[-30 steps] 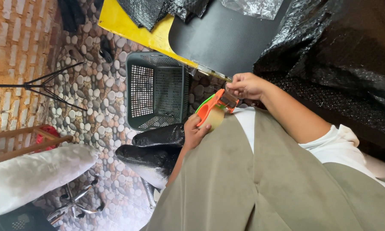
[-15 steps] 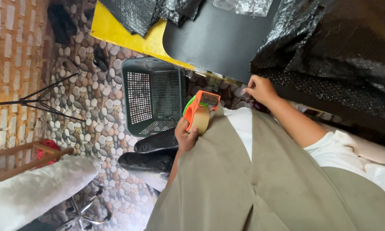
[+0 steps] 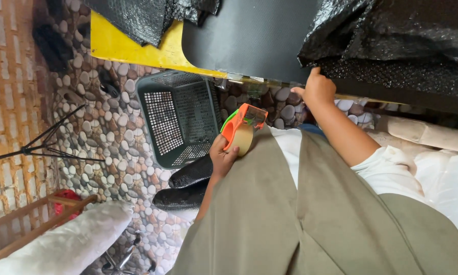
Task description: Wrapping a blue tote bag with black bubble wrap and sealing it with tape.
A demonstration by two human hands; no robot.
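Since prev. frame the right hand [image 3: 318, 89] was moved up & pressed, fingers curled, on black bubble wrap [image 3: 392, 76], the orange tape dispenser [image 3: 241, 132] is gripped by left hand [image 3: 223, 155] beside dark mesh basket [image 3: 180, 119], contents not discernible.

A black bubble-wrapped package [image 3: 392, 46] lies on the yellow-edged table [image 3: 127, 48].

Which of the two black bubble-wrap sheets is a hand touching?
The larger sheet over the black tabletop: the right hand touches its edge. The smaller sheet lies apart, over the yellow board.
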